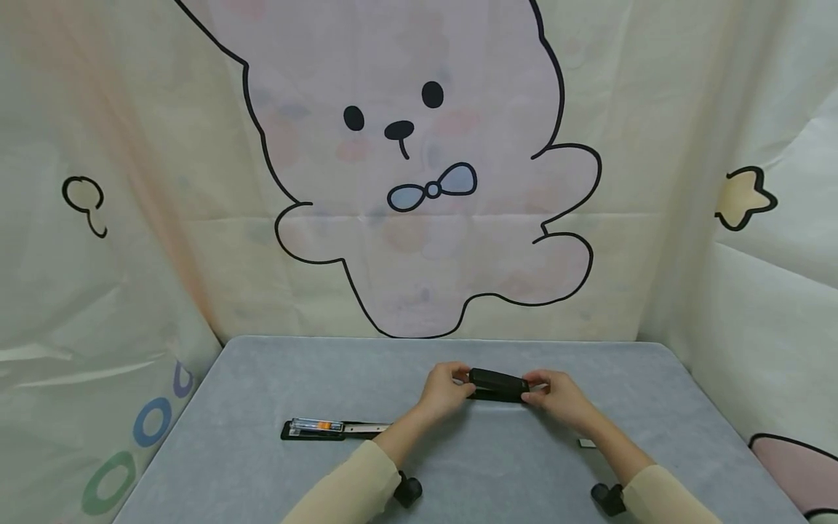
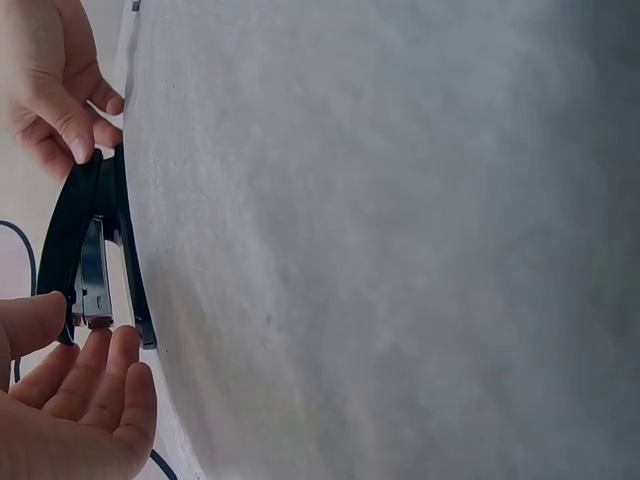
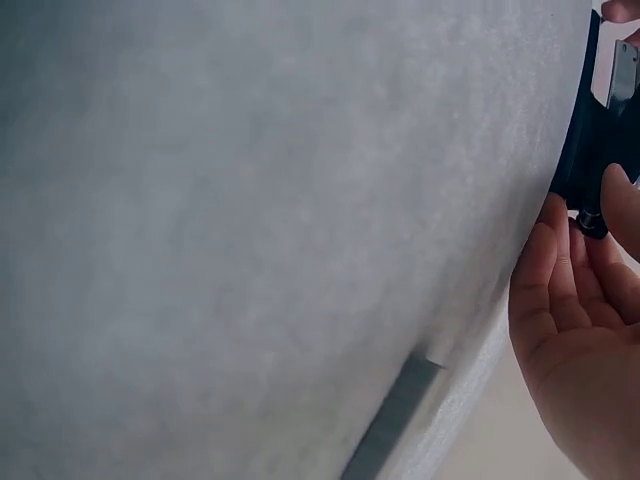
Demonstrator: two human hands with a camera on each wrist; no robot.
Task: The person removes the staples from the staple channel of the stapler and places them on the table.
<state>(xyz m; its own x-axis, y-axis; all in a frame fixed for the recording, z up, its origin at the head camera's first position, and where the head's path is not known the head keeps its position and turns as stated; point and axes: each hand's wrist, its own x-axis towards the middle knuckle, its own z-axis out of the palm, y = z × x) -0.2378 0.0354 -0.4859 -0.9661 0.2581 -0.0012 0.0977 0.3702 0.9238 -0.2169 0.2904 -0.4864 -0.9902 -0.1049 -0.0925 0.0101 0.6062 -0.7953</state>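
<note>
A black stapler point(image 1: 499, 383) lies lengthwise between both hands over the far part of the table. My left hand point(image 1: 443, 393) holds its front end, thumb on the upper arm and fingertips beneath it. At the hinge end, my right hand point(image 1: 559, 397) grips the stapler with thumb and fingers. In the left wrist view the stapler point(image 2: 68, 225) has its upper arm raised from the base, and the metal magazine point(image 2: 95, 275) shows between them. The right wrist view catches only part of the stapler point(image 3: 590, 140), beside the right hand point(image 3: 590, 330).
Left of the left forearm lies a long black item point(image 1: 366, 429) with a metal strip and a clear, orange-marked part. A small grey strip point(image 1: 587, 443) rests by the right forearm. Grey cloth covers the table point(image 1: 262, 386); a printed curtain point(image 1: 622, 276) hangs behind.
</note>
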